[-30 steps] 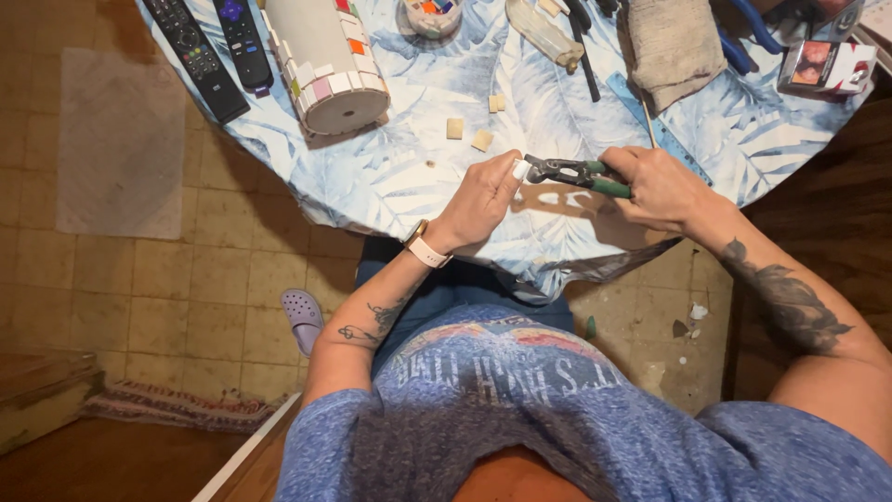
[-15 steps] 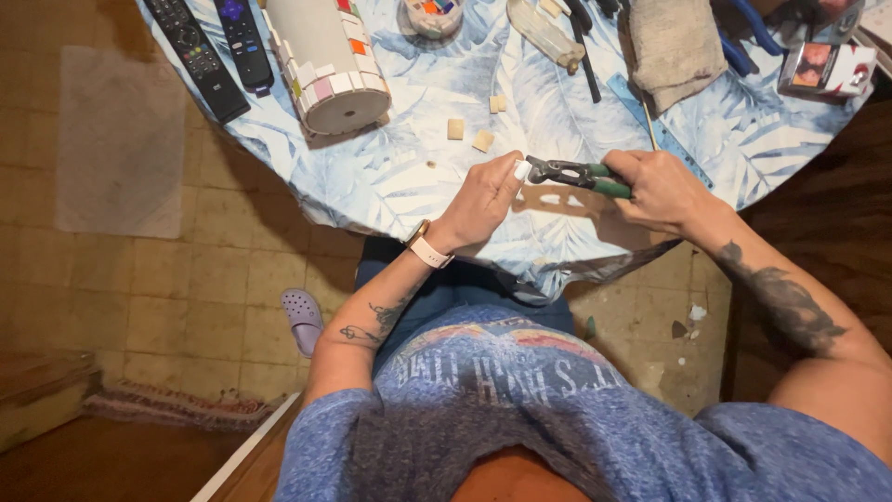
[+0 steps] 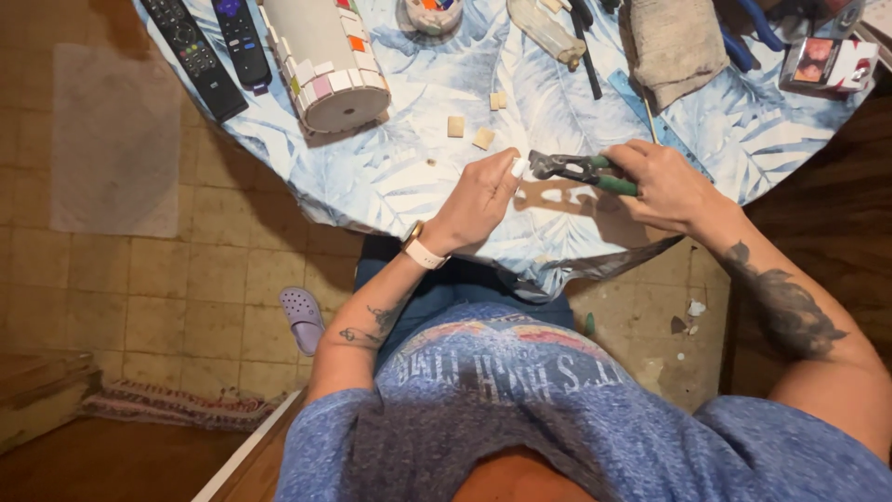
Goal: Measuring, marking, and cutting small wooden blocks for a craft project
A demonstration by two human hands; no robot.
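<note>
One pair of green-handled nippers (image 3: 583,171) lies level above the table (image 3: 409,177), long axis 3 to 9 o'clock, jaws toward 9. Right hand (image 3: 664,189) grips the handles; left hand (image 3: 478,197) pinches one white tile piece (image 3: 519,167) at the jaws. Three tan tile squares (image 3: 456,126) lie at 11 o'clock.

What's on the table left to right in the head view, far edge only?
Two black remote controls → tile-covered cylinder lying on its side → small round dish of coloured pieces → clear bag → folded grey cloth → blue-handled tool → small box.
</note>
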